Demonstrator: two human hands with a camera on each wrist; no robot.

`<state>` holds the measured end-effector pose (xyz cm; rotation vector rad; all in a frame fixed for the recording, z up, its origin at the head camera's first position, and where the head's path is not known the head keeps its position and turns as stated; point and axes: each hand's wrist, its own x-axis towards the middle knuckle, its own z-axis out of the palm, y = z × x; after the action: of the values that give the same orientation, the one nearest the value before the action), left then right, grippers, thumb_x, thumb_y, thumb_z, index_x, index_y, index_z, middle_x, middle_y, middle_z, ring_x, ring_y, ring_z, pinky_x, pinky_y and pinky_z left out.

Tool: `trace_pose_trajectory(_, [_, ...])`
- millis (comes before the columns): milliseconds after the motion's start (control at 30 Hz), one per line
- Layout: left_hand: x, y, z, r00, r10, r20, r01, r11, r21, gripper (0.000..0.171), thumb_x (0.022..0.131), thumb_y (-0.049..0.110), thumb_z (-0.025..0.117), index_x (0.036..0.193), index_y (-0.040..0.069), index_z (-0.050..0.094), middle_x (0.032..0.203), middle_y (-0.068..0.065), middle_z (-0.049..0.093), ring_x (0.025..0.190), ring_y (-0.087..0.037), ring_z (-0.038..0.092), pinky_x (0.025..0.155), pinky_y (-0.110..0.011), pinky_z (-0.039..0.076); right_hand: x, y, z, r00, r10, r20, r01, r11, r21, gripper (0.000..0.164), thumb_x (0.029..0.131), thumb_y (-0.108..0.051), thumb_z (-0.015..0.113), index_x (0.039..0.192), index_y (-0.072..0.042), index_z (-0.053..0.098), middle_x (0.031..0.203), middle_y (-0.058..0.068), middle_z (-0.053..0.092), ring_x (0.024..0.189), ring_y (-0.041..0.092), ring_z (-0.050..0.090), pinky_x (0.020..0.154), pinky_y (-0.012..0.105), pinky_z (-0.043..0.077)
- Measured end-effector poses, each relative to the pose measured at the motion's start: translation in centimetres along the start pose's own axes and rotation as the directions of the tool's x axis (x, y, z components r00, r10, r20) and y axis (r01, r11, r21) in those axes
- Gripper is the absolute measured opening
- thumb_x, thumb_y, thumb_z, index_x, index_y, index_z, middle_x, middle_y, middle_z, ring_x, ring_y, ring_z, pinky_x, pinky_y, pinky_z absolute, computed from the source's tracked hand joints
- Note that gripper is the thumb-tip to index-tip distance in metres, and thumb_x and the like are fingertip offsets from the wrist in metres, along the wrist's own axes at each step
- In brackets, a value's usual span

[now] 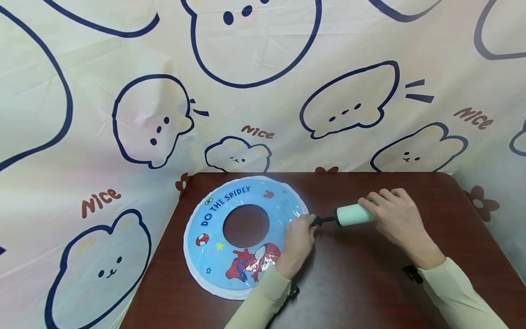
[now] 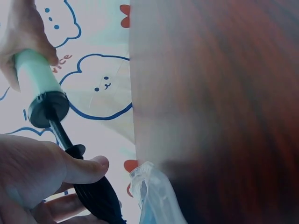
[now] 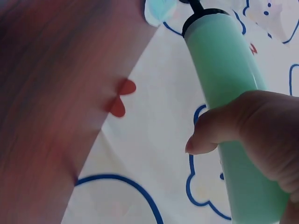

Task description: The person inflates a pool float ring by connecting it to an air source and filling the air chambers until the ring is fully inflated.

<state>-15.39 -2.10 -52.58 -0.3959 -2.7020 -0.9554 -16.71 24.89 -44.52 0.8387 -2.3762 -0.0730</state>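
A blue swim ring (image 1: 211, 256) with a Spidey print and white rim lies flat on the table, looking plumped with air. To its right is a mint-green hand air pump (image 1: 349, 215) with a black end cap and a thin black rod. My right hand (image 1: 396, 220) grips the green barrel, its thumb along the side in the right wrist view. At the ring's right edge my left hand (image 1: 297, 242) holds the pump's black handle (image 2: 96, 196). A length of rod shows between handle and cap. Whether the left hand also touches the ring is hard to tell.
The dark brown wooden table (image 1: 349, 283) has its far edge against a pale cartoon-print curtain (image 1: 283, 109). Black straps or camera mounts (image 1: 412, 274) sit under the wrists.
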Motion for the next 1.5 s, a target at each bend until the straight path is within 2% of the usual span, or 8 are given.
trace_pose_trajectory(200, [0.2,0.2,-0.1,1.0,0.017,0.009,-0.018,0.999,0.045,0.007,0.102,0.015,0.074,0.102,0.018,0.08,0.097,0.003,0.079,0.089,-0.013,0.075,0.082,-0.029,0.064,-0.9,1.2,-1.4,0.999,0.037,-0.034,-0.038,0.999,-0.002,0.06,0.056,0.005,0.09,0.112,-0.012,0.078,0.103,0.013,0.078,0.092,0.037,0.07,0.083,0.053,0.053])
trace_pose_trajectory(433, [0.5,0.2,-0.3,0.999,0.039,0.001,-0.039,0.996,0.078,0.006,0.1,0.013,0.076,0.1,0.018,0.08,0.095,0.002,0.08,0.089,-0.015,0.076,0.079,-0.028,0.063,-1.6,3.5,-3.7,0.986,0.129,-0.107,-0.134,0.99,-0.041,0.063,0.052,0.01,0.09,0.11,-0.011,0.079,0.102,0.015,0.077,0.093,0.039,0.068,0.085,0.057,0.052])
trace_pose_trajectory(567, [0.6,0.2,-0.3,0.999,0.046,0.0,-0.046,0.995,0.089,0.005,0.1,0.013,0.076,0.099,0.017,0.079,0.094,0.002,0.08,0.087,-0.015,0.076,0.079,-0.029,0.063,-1.6,3.9,-4.0,0.983,0.143,-0.113,-0.148,0.988,-0.037,0.063,0.051,0.008,0.092,0.109,-0.012,0.078,0.101,0.015,0.077,0.093,0.039,0.068,0.086,0.058,0.052])
trace_pose_trajectory(633, [0.6,0.2,-0.3,0.999,0.043,0.012,-0.044,0.996,0.083,0.005,0.101,0.014,0.076,0.1,0.017,0.079,0.094,0.003,0.08,0.086,-0.014,0.075,0.079,-0.028,0.063,-1.5,3.4,-3.5,0.984,0.146,-0.105,-0.151,0.988,-0.036,0.063,0.05,0.008,0.093,0.109,-0.011,0.079,0.102,0.015,0.077,0.094,0.039,0.068,0.086,0.058,0.052])
trace_pose_trajectory(800, [0.5,0.2,-0.1,0.999,0.026,0.031,-0.028,0.998,0.057,0.006,0.102,0.015,0.075,0.101,0.017,0.08,0.093,0.003,0.079,0.085,-0.013,0.073,0.081,-0.027,0.063,-0.7,0.6,-0.4,0.994,0.073,-0.079,-0.076,0.997,-0.028,0.048,0.065,0.006,0.086,0.11,-0.01,0.08,0.103,0.014,0.078,0.092,0.038,0.07,0.083,0.056,0.053])
trace_pose_trajectory(967, [0.4,0.0,-0.2,1.0,0.017,0.026,-0.018,0.999,0.028,0.006,0.102,0.015,0.075,0.102,0.016,0.081,0.093,0.002,0.079,0.085,-0.012,0.073,0.083,-0.026,0.063,0.2,-2.2,2.3,0.993,0.05,-0.109,-0.054,0.998,-0.032,0.037,0.071,0.005,0.084,0.104,-0.01,0.079,0.099,0.014,0.076,0.088,0.036,0.068,0.08,0.054,0.054])
trace_pose_trajectory(1300, [0.5,-0.4,-0.6,0.999,0.052,-0.001,-0.052,0.998,0.037,0.006,0.099,0.01,0.076,0.101,0.014,0.08,0.093,0.001,0.079,0.083,-0.011,0.071,0.079,-0.025,0.062,2.2,-4.9,3.7,0.99,0.067,-0.126,-0.074,0.996,-0.05,0.038,0.069,0.003,0.092,0.101,-0.012,0.08,0.098,0.012,0.075,0.09,0.033,0.067,0.083,0.053,0.056])
trace_pose_trajectory(1500, [0.5,-0.6,-0.4,0.998,0.059,-0.001,-0.059,0.998,0.039,0.006,0.099,0.009,0.076,0.099,0.015,0.079,0.092,0.002,0.079,0.079,-0.009,0.068,0.077,-0.025,0.061,2.1,-5.9,4.7,0.987,0.057,-0.153,-0.067,0.996,-0.057,0.03,0.076,0.004,0.085,0.102,-0.012,0.079,0.098,0.012,0.074,0.089,0.034,0.067,0.083,0.053,0.056])
